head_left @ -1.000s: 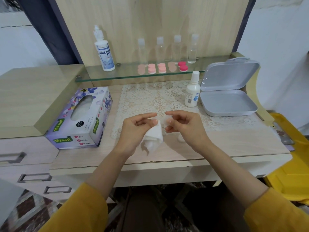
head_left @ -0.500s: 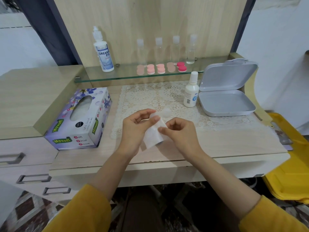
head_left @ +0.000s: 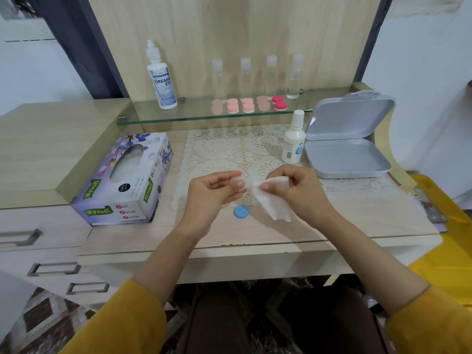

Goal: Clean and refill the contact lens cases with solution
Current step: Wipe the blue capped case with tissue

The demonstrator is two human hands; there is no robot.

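Left hand (head_left: 214,194): fingers pinched on a small clear contact lens case (head_left: 237,179), held above the lace mat (head_left: 229,152) at the desk's centre.
Right hand (head_left: 297,192): fingers clenched on a folded white tissue (head_left: 274,203), its corner touching the case from the 3 o'clock side.
Step in hand: seemingly wiping the open case dry; whether both wells are done I cannot tell.
Blue cap (head_left: 241,212): lying loose on the desk (head_left: 357,226) at 6 o'clock from the hands, just off the mat.
Small solution bottle (head_left: 293,139): upright at 1 o'clock, capped, just beside the open grey box (head_left: 347,155).
Other cases (head_left: 249,105): pink ones in a row on the glass shelf (head_left: 194,114) at 12 o'clock, with the large Dream Eye bottle (head_left: 162,80) at 11 o'clock.
Tissue box (head_left: 127,180): at 9 o'clock, well apart.
Risk, slip: the case is small, smooth and held only at its edge; a firm wipe could twist it loose.
Risk, cap: a lowered wrist or sleeve could knock it off the near edge.
Risk, lint: tissue fibres may remain in the wells before refilling.
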